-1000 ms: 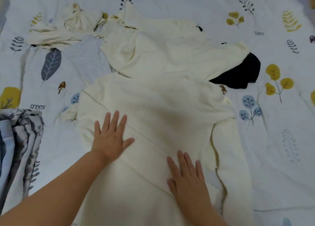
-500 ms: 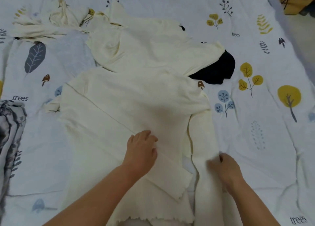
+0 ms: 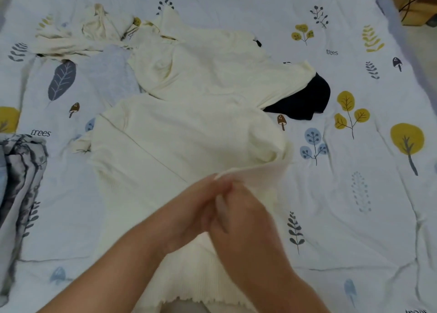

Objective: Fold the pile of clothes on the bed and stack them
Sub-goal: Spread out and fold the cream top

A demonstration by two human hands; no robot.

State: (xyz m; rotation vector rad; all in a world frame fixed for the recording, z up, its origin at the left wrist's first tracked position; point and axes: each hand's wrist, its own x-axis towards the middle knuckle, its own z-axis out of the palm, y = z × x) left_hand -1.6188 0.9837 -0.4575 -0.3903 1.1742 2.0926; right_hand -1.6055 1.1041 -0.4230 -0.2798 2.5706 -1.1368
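Note:
A cream ribbed top [image 3: 170,142] lies flat on the bed in front of me, its left sleeve folded across the body. My right hand [image 3: 243,215] holds the right sleeve [image 3: 257,171] lifted over the middle of the top. My left hand [image 3: 196,206] meets it there, fingers curled at the sleeve's end; motion blur hides the exact grip. Behind the top lies a second cream garment [image 3: 212,71] over a black one [image 3: 305,100], and a crumpled cream piece [image 3: 94,33] sits at the far left.
The bed is covered by a white sheet [image 3: 354,194] printed with leaves and trees. A folded grey patterned cloth [image 3: 21,171] sits at the left edge. A brown piece of furniture [image 3: 418,3] stands beyond the bed's far right corner.
My right hand picked the right sleeve up from the sheet and carried it left over the top. My left hand, earlier pressing the folded left sleeve, now meets the right hand.

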